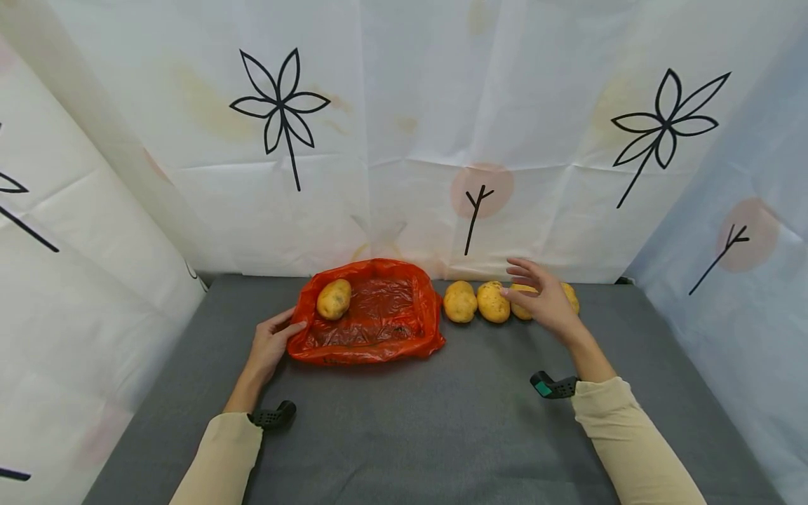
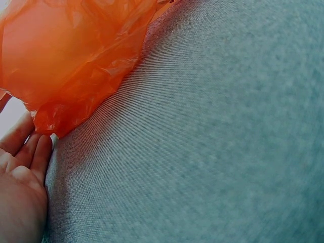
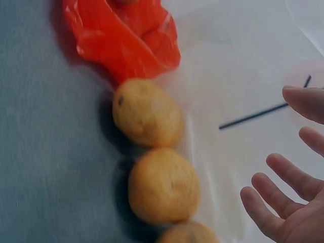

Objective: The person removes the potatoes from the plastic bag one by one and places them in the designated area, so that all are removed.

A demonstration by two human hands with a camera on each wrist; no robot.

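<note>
A red plastic bag point(image 1: 366, 354) lies spread wide on the table with its rim rolled up all round. One yellow potato point(image 1: 333, 299) rests inside, toward its left end. My left hand point(image 1: 268, 348) holds the bag's left edge, thumb on the rim side and fingers outside. In the left wrist view, the fingertips touch the orange-looking plastic point(image 2: 76, 61). To the right of the bag, potatoes stand in a row, led by a potato point(image 1: 460, 302) close to the bag. Above the row's right part hovers my right hand point(image 1: 550, 303), fingers spread, holding nothing and partly hiding potatoes behind it.
A grey cloth covers the table point(image 1: 404, 435). White patterned sheets point(image 1: 404, 126) rise behind and at both sides, close to the bag and the potato row. Dark devices are strapped on both wrists, including the right wrist device point(image 1: 553, 386).
</note>
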